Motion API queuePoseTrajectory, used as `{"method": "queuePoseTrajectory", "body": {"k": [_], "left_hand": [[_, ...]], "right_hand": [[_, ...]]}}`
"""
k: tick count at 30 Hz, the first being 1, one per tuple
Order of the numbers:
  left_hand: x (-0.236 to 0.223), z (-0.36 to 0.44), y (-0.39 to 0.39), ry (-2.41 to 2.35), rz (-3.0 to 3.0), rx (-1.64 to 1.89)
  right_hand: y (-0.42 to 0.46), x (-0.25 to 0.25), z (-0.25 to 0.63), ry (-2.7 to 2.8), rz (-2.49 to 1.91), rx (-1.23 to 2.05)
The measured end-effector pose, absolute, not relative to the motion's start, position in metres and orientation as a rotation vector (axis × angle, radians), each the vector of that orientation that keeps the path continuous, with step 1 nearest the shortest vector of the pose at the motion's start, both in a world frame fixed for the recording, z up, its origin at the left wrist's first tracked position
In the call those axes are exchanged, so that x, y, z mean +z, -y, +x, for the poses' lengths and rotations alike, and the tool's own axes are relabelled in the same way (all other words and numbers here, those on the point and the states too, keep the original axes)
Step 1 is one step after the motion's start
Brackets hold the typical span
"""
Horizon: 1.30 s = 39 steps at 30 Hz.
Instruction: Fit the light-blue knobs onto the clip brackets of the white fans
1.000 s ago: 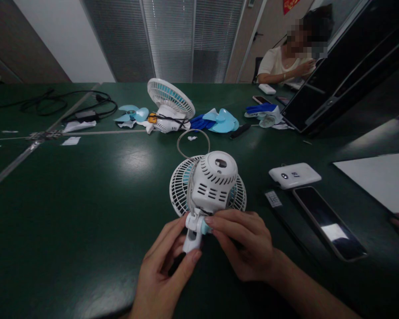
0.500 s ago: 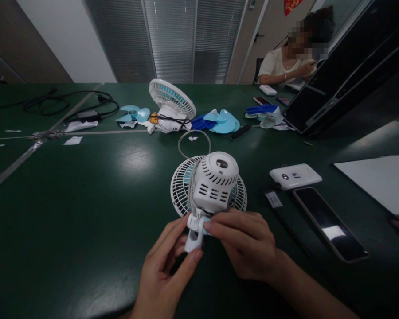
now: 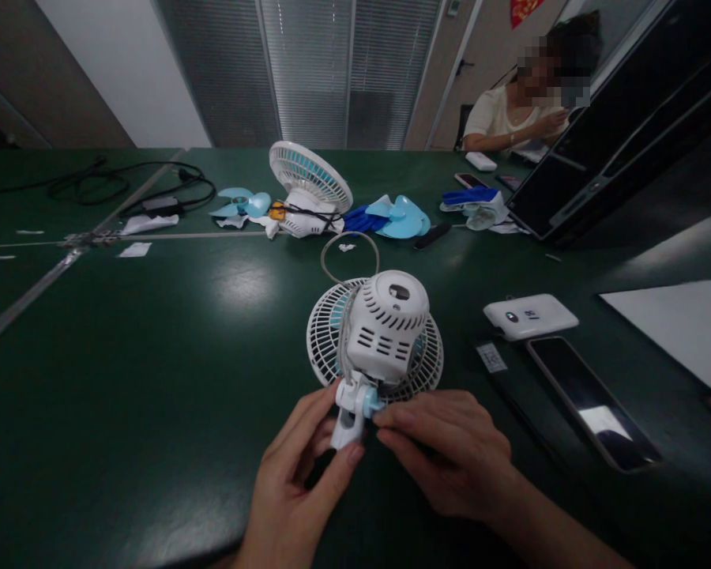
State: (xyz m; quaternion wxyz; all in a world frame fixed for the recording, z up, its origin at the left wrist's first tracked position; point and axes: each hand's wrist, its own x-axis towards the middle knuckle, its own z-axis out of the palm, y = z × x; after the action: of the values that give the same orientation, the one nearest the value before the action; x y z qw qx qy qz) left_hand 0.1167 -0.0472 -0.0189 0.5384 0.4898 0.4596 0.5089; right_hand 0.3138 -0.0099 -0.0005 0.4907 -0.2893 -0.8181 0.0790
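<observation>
A small white clip fan (image 3: 385, 340) lies grille-down on the green table, its motor housing facing up and light-blue blades showing through the grille. My left hand (image 3: 299, 466) is closed around the white bracket (image 3: 347, 431) at the fan's near end, thumb on one side and fingers on the other. On the bracket's right side is a light-blue knob (image 3: 370, 401). The thumb and fingertips of my right hand (image 3: 450, 446) pinch the knob's outer end. A thin pale cord (image 3: 378, 257) loops out behind the housing.
Farther back are another fan (image 3: 308, 190), light-blue blades (image 3: 400, 217), blue-white gloves (image 3: 477, 204) and black cables (image 3: 171, 194). To the right lie a phone (image 3: 592, 403), a white device (image 3: 530, 314) and a white sheet (image 3: 675, 320). A black case (image 3: 616, 134) stands near a seated person (image 3: 509, 118).
My right hand has drawn slightly right and down, so more of the light-blue knob shows. My left hand keeps its hold on the bracket. The view has shifted a little.
</observation>
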Motion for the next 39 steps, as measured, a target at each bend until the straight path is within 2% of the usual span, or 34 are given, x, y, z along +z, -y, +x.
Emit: {"method": "queuePoseTrajectory", "body": {"k": [8, 15, 23, 32, 39], "left_hand": [[-0.018, 0.115, 0.049, -1.064, 1.139, 1.182], [-0.018, 0.117, 0.048, -1.086, 1.147, 1.2], [-0.015, 0.116, 0.047, -1.1, 1.142, 1.205], [-0.016, 0.119, 0.047, -1.12, 1.13, 1.214], [-0.015, 0.118, 0.048, -1.115, 1.13, 1.209]], "right_hand": [[0.004, 0.0, 0.317, 1.934, -0.797, 0.128], [0.012, 0.0, 0.315, 1.986, -0.678, 0.201], [0.005, 0.002, 0.315, 1.899, -0.809, 0.17], [0.014, 0.003, 0.312, 1.914, -0.728, 0.181], [0.005, -0.002, 0.312, 1.862, -0.859, 0.184]]}}
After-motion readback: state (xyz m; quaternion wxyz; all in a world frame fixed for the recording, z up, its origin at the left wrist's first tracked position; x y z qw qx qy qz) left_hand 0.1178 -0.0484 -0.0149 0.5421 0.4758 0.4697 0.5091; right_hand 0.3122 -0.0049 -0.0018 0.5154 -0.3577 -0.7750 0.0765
